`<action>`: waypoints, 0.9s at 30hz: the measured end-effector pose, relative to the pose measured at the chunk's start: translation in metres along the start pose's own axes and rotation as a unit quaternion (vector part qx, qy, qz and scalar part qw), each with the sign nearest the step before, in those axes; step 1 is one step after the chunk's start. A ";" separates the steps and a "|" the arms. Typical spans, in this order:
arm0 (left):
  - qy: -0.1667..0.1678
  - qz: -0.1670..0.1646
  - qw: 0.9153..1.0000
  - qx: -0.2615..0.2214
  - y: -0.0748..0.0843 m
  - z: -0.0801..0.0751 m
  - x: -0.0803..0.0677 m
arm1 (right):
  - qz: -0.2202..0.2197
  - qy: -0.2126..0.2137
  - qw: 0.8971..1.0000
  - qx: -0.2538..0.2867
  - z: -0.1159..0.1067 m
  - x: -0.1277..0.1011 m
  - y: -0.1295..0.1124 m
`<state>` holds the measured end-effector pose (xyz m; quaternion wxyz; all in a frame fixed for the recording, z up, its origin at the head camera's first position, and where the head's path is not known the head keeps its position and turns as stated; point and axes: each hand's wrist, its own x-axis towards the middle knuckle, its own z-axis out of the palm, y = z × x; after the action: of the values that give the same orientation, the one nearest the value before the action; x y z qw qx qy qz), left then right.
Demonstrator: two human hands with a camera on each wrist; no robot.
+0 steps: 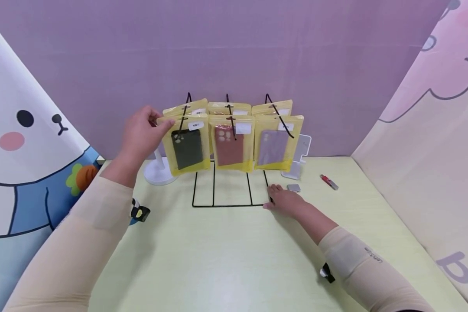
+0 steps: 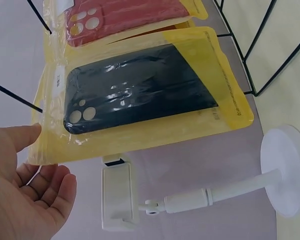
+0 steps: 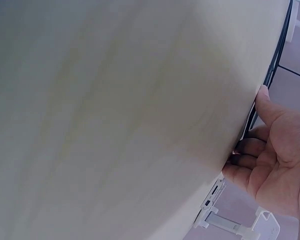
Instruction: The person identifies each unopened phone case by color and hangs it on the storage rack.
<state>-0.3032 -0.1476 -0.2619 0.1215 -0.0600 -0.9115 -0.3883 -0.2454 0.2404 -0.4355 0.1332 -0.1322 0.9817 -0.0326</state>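
A black wire display rack [image 1: 230, 206] stands on the table, its prongs hung with yellow-edged clear bags. In the front row are a bag with a dark phone case [image 1: 188, 149], one with a red phone case [image 1: 230, 147] and one with a purple phone case [image 1: 272, 147]. My left hand [image 1: 140, 132] pinches the upper left corner of the dark case's bag, thumb in front and fingers behind [image 2: 55, 185]. That bag hangs on the left prong. Low at the rack's front right corner, my right hand [image 1: 286, 201] grips the base wire between thumb and fingers.
More bags [image 1: 230, 106] hang behind the front row. A white round-based stand [image 1: 159, 174] is at the left, a white folding phone stand [image 1: 302, 147] at the right. Near my right hand lie a small grey box [image 1: 294, 188] and a red-and-silver USB stick [image 1: 329, 182].
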 end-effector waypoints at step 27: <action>0.009 0.041 0.998 -0.055 -0.023 -0.001 -0.063 | 0.004 -0.009 1.000 0.007 0.001 0.002 0.008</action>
<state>-0.2466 -0.1648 -0.2941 0.1416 -0.1001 -0.8844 -0.4333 -0.2494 0.2477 -0.4375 0.1433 -0.1273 0.9807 -0.0378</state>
